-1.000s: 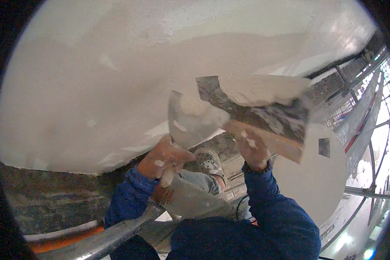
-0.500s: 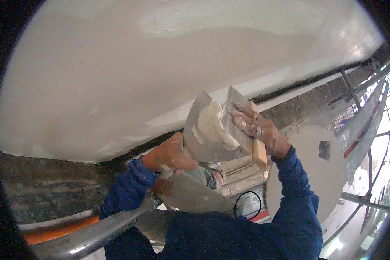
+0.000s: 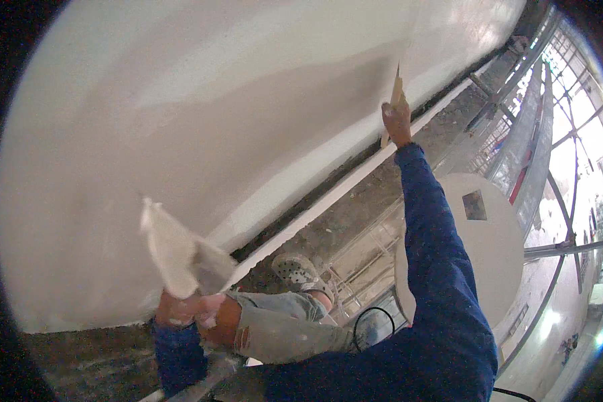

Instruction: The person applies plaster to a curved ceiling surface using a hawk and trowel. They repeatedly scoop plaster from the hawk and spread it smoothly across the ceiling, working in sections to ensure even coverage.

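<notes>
My left hand [image 3: 184,309], at the lower left beside my knee, is closed on a wide metal plastering blade [image 3: 216,266]. Pale wet plaster [image 3: 166,246] covers much of that blade, slightly blurred by motion. Farther out, my right arm reaches up to the wall [image 3: 147,141]. My right hand [image 3: 396,122] grips a plastering trowel [image 3: 398,90] by its wooden handle, its thin blade seen nearly edge-on at the wall surface. Whether the whole blade touches the wall cannot be made out. A darker, damp-looking band runs across the wall to the left of the trowel.
A rough ledge [image 3: 355,197] with a pale strip runs along the wall's foot. A round whitish lid or disc [image 3: 492,261] lies right of my arm. Scaffold poles [image 3: 549,251] and planks stand at the right. My leg in torn trousers [image 3: 281,328] and a clog [image 3: 293,270] are below.
The two tools have parted. My right hand has moved up and away to the wall with its trowel, while my left hand has dropped left with the plaster-loaded blade. The view has shifted.
</notes>
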A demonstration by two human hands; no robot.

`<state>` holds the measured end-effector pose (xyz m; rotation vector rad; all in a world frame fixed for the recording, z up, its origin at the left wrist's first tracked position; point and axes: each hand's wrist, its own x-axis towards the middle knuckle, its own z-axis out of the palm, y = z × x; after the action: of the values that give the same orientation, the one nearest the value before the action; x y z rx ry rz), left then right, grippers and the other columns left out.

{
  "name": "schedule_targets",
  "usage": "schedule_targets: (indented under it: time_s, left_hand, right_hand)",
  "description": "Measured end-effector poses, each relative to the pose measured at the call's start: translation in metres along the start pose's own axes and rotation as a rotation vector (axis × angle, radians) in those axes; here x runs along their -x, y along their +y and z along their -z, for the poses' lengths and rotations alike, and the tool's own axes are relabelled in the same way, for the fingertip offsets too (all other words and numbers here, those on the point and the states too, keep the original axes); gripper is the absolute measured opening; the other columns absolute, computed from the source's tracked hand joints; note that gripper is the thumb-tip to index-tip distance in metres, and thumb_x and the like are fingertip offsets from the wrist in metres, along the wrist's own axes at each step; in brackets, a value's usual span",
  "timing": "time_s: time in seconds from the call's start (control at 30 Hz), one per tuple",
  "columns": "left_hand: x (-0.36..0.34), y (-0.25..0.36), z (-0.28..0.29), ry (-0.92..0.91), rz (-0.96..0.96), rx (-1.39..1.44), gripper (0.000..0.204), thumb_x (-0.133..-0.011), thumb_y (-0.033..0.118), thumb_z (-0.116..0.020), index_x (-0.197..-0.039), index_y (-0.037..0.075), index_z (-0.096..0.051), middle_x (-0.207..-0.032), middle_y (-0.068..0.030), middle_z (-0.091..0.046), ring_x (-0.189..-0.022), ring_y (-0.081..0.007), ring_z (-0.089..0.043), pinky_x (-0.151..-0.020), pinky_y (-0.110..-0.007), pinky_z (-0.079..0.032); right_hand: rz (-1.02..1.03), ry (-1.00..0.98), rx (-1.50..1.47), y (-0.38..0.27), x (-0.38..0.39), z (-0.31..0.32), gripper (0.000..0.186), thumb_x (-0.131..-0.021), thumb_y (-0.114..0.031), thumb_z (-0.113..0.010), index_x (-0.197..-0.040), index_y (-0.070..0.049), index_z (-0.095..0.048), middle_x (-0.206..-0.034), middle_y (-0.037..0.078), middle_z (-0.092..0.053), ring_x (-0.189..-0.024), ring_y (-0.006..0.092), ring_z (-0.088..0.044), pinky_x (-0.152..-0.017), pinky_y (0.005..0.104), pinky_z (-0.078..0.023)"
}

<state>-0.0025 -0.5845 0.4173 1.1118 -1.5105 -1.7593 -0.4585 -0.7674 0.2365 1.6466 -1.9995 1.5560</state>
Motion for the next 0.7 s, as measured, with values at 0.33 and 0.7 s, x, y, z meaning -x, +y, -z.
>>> schedule_targets:
  time_s: [0.33,0.7]
  left_hand:
    - [0.039,0.005,0.051,0.223,-0.327,0.303,0.050,-0.056,0.003,-0.064,-0.097,0.009,-0.037,-0.084,-0.0027,-0.044,-0.063,-0.0134,-0.043,-0.055,-0.030,-0.040]
    - [0.073,-0.005,0.058,0.360,-0.393,0.308,0.039,-0.057,-0.003,-0.060,-0.089,0.010,-0.042,-0.074,-0.0004,-0.047,-0.049,-0.0116,-0.045,-0.045,-0.028,-0.043]
  right_hand:
    - [0.146,0.140,-0.067,-0.052,0.045,-0.070,0.056,-0.067,-0.001,-0.050,-0.119,0.009,-0.029,-0.120,0.025,-0.036,-0.112,0.0371,-0.033,-0.095,0.0388,-0.025]
    - [-0.015,-0.309,-0.274,-0.294,0.249,-0.123,0.069,-0.060,-0.003,-0.046,-0.125,0.002,-0.022,-0.132,0.024,-0.014,-0.121,0.0442,-0.007,-0.095,0.0559,-0.006]
